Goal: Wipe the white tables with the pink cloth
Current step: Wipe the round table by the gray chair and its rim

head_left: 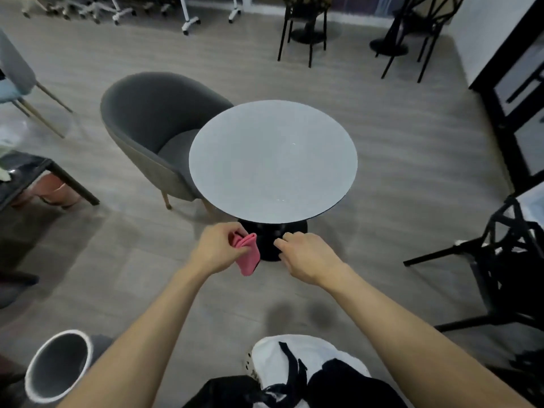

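Cloth [247,254] – pink, folded – hangs from L hand [216,248], pinched betw. thumb and fingers at its top; the lower part droops free. It's in the air, not touching the table [273,160], just off the near rim at approx. 7 o'clock (clock set on the table top, 12 = away from the person). Behind it in view stands the table's black base [273,245].

R hand [306,257] is at approx. 6 o'clock, near the rim but off it, back of hand up, fingers loosely curled, holding nothing. A gap separates it from the cloth. Both forearms are bare and reach in from the bottom edge.

Table: round white top w/ a thin dark edge, on a single pedestal.

Round about:
- Armchair [153,125], grey, at 10 o'clock, seat tucked under the rim.
- Black chairs [303,28] at 12–1 o'clock, well apart from the table, more black frames beside them.
- Another black chair [506,260] at 4 o'clock, angular frame, apart from the table.
- Dark side table [26,178] at 9 o'clock, far left, w/ pinkish things beneath it – can't tell what.
- Bin [59,366] at 8 o'clock, round, white rim, grey inside, near the L forearm.
- Wheeled bases [191,25] at 11 o'clock, along the far edge.

Floor [397,142] is grey, wood-look planks.
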Tool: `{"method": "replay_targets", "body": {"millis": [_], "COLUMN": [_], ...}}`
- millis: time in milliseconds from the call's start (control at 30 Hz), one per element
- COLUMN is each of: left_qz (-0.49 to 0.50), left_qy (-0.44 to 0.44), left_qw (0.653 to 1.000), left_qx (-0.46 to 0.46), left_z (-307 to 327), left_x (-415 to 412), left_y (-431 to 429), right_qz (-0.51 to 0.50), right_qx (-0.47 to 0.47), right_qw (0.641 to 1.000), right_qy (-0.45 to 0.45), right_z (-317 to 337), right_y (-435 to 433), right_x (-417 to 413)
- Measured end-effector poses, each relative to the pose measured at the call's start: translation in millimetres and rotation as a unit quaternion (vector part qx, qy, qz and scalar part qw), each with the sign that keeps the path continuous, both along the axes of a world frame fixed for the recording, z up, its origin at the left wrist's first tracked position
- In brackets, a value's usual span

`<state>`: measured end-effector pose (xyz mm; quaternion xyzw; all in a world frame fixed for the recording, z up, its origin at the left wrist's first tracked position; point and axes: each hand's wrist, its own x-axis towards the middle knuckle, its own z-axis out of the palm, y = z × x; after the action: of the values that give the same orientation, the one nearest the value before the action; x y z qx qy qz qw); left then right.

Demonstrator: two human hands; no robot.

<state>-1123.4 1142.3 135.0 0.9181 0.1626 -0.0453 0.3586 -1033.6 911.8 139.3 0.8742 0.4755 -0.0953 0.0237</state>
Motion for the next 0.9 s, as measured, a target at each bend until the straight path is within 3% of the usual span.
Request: {"method": "replay_targets", "body": {"millis": [267, 467, 667, 900], "left_qz": [-0.112, -0.080, -0.085, -0.133], "left_qy": [0.052, 0.103, 0.083, 0.086], "left_qw": [0.992, 0.990, 0.993, 0.986], "left_qx": [-0.020, -0.046, -0.026, -0.046], "left_z": [-11.1, -8.5, -22.2, -69.6], "left_x": [82.5, 140.1, 183.9, 219.4], "left_y": [83.2, 177.6, 244.7, 321.5], "right_qz": [-0.099, -0.160, -0.197, -0.347], "right_qx": [0.101, 0.116, 0.124, 0.140], "right_qw": [0.974, 0.954, 0.942, 0.892], "right_qy": [0.178, 0.226, 0.240, 0.254], "right_z": [-17.9, -33.0, -37.1, -63.2], "right_y": [113.1, 192.1, 247.3, 295.7], "right_x": [56.5, 120.4, 153.0, 148.6]}}
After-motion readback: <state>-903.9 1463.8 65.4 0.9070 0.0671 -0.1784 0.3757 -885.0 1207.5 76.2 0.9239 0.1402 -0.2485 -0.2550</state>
